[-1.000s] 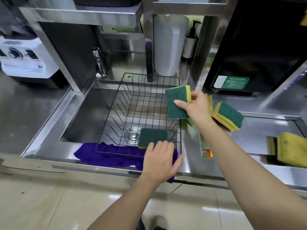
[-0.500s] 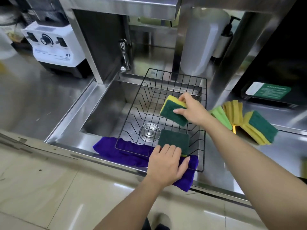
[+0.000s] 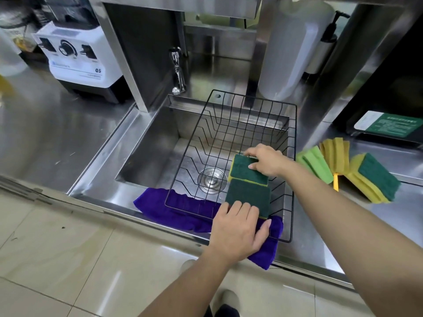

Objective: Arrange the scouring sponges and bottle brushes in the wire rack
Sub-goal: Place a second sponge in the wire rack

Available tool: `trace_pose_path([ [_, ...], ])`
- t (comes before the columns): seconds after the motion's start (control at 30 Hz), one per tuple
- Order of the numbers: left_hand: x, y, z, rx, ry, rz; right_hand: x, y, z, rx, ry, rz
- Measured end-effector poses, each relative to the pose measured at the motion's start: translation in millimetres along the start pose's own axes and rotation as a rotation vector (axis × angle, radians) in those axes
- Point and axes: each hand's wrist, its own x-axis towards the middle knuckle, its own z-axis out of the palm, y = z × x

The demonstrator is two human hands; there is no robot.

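A steel sink holds a black wire basket, with a purple cloth draped over the sink's 6 o'clock edge. Two green sponges touch at the basket's 4 o'clock corner. The right hand pinches the far sponge. The left hand seems to rest flat-fingered on the near sponge.

Right grip pinches; left grip seemingly flat.

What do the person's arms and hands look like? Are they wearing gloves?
No gloves. The left hand and the right hand are bare, and so are both forearms, with no sleeves in view. No watch, bracelet or ring shows. The nails that show look short and unpainted.
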Motion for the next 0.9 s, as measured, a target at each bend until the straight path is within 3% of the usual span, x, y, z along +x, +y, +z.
trace_pose_path([
  [0.2, -1, 0, 0, 0.004, -0.010, 0.002, -10, -14, 17, 0.083, 0.023, -0.138],
  [0.33, -1, 0, 0, -0.001, -0.021, -0.002, -12, -16, 26, -0.066, -0.074, -0.144],
  [0.9, 2, 0, -5, -0.023, -0.049, 0.012, -24, -7, 28, -0.123, -0.006, -0.119],
])
